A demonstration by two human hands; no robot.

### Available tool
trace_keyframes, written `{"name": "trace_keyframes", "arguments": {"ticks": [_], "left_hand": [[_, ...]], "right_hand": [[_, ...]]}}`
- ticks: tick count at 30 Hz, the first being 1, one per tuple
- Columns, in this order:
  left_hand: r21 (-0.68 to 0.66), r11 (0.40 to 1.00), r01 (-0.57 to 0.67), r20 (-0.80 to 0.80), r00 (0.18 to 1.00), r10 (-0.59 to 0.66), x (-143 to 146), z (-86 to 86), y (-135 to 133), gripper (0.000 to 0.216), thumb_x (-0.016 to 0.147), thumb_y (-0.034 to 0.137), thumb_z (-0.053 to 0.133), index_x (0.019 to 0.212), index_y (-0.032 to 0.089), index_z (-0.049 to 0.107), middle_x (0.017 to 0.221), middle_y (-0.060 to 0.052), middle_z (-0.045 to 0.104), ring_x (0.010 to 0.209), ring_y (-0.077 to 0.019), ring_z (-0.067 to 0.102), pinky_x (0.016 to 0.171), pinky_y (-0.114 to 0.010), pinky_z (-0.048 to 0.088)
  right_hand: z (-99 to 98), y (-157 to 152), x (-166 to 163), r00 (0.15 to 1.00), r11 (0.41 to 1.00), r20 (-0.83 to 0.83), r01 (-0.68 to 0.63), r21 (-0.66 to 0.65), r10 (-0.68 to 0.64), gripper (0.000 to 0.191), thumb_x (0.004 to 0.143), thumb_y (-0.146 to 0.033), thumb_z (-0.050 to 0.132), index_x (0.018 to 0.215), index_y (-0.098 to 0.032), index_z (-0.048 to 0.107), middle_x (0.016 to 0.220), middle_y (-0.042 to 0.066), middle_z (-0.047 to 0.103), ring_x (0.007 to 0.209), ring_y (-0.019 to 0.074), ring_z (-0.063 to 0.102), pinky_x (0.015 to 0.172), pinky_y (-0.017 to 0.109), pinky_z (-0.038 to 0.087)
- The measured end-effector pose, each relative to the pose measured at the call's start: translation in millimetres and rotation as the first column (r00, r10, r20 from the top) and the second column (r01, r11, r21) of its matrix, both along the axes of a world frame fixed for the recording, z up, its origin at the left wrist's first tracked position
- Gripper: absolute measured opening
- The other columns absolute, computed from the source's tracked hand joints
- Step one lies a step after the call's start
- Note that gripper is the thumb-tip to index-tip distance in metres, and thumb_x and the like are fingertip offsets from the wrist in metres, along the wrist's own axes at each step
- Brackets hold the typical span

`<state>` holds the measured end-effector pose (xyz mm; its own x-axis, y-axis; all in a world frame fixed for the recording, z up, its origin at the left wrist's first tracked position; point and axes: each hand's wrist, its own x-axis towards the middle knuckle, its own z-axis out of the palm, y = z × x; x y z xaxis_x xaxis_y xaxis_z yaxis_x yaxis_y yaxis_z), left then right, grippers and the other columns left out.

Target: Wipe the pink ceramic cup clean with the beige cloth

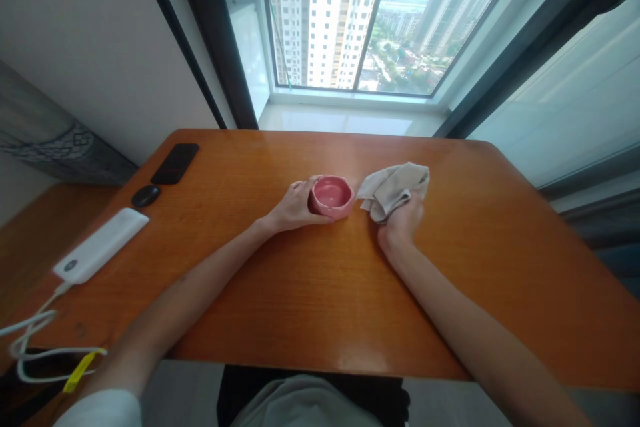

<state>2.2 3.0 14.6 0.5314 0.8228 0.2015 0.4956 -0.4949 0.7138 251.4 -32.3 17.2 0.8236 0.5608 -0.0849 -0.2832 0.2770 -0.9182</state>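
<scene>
A small pink bowl (332,196) is near the middle of the wooden table, its opening facing up and slightly toward me. My left hand (299,207) grips it from the left side, thumb in front and fingers behind. Just to the right, my right hand (406,217) is closed on a crumpled off-white cloth (395,185). The cloth bunches over the fingers and hides part of them. Its left edge comes close to the bowl's right side; I cannot tell whether they touch.
On the table (310,307), toward the left edge, lie a dark phone (175,163), a black oval object (146,196) and a white power bank (101,245) with a white cable (35,327). A window (360,33) is beyond the far edge.
</scene>
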Motion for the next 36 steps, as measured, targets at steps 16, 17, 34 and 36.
{"name": "trace_keyframes", "arguments": {"ticks": [16, 17, 34, 36], "left_hand": [[-0.198, 0.979, 0.046, 0.369, 0.929, 0.031, 9.2, 52.4, -161.9, 0.028, 0.092, 0.030, 0.082, 0.116, 0.022, 0.070, 0.102, -0.003, 0.075, 0.089, -0.0177, 0.070, 0.081, -0.031, 0.057], [-0.241, 0.970, 0.027, 0.359, 0.931, 0.063, 4.2, 51.1, -164.4, 0.017, 0.092, 0.025, 0.077, 0.107, 0.020, 0.071, 0.096, -0.001, 0.073, 0.084, -0.0153, 0.067, 0.078, -0.028, 0.055], [-0.362, 0.879, -0.311, 0.252, 0.875, 0.414, -110.0, 66.1, -176.4, 0.041, 0.095, 0.052, 0.079, 0.119, 0.020, 0.069, 0.112, -0.006, 0.074, 0.087, -0.0181, 0.073, 0.072, -0.026, 0.058], [-0.260, 0.898, -0.354, 0.196, 0.892, 0.408, -112.5, 51.9, -175.6, 0.040, 0.099, 0.053, 0.074, 0.124, 0.021, 0.070, 0.118, -0.008, 0.076, 0.101, -0.0230, 0.076, 0.085, -0.032, 0.063]], "right_hand": [[50.5, -172.9, -74.4, 0.662, 0.629, -0.252, -0.749, -0.209, 0.706, 0.060, 0.093, -0.075, 0.076, 0.123, -0.023, 0.083, 0.116, 0.005, 0.086, 0.113, 0.0270, 0.078, 0.099, 0.034, 0.063], [49.7, -176.4, -73.3, 0.630, 0.589, -0.232, -0.776, -0.226, 0.741, 0.062, 0.093, -0.077, 0.075, 0.122, -0.023, 0.083, 0.117, 0.006, 0.086, 0.115, 0.0278, 0.077, 0.102, 0.034, 0.061], [61.7, -170.9, 7.2, 0.180, 0.212, 0.118, -0.708, -0.673, 0.977, 0.054, 0.100, -0.070, 0.062, 0.113, -0.021, 0.080, 0.095, 0.007, 0.080, 0.081, 0.0239, 0.075, 0.070, 0.036, 0.064], [50.4, -166.6, 16.7, 0.132, 0.495, 0.505, -0.507, -0.705, 0.853, 0.046, 0.103, -0.059, 0.062, 0.124, -0.022, 0.079, 0.120, 0.012, 0.082, 0.111, 0.0317, 0.077, 0.098, 0.047, 0.065]]}}
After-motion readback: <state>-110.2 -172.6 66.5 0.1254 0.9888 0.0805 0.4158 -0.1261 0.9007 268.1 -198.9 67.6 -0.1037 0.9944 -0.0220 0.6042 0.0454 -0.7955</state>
